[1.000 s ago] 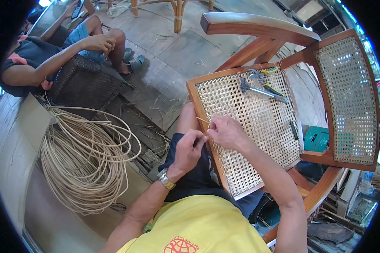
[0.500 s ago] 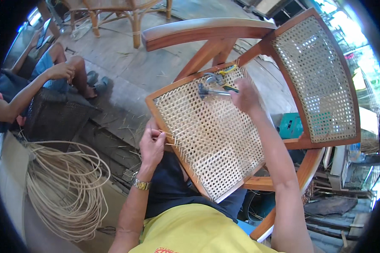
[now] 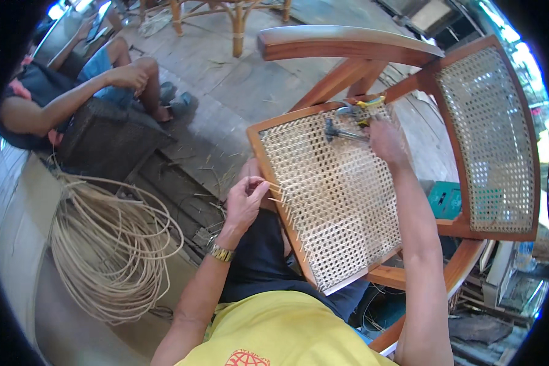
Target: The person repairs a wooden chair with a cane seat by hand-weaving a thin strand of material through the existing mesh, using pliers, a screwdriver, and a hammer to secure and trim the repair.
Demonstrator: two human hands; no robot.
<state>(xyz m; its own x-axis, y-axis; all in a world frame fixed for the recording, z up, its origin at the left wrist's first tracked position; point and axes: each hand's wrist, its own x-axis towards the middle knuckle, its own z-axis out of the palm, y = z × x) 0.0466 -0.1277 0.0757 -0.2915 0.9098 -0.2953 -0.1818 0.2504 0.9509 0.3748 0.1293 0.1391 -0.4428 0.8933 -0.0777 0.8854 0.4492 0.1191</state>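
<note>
A wooden chair with a woven cane seat [image 3: 329, 201] lies tilted across my lap. At the seat frame's left edge, my left hand [image 3: 244, 201] has thumb and forefinger pinched on a thin cane strand [image 3: 274, 189]. Other short strand ends stick out along that edge. My right hand [image 3: 387, 141] is closed at the handle end of a hammer [image 3: 341, 133], whose head rests on the far part of the seat; its fingers are partly hidden. Right beside it lie pliers with yellow handles [image 3: 371, 104].
A coil of cane [image 3: 113, 250] hangs at the left. Beyond it a person [image 3: 104, 88] sits on a dark woven seat. The chair's armrest [image 3: 348, 47] and cane backrest [image 3: 488, 140] rise at far and right. A green box [image 3: 445, 200] stands behind the seat.
The view has shifted, so the chair and both hands appear farther right. My left hand still pinches at the seat edge; my right hand stays by the hammer.
</note>
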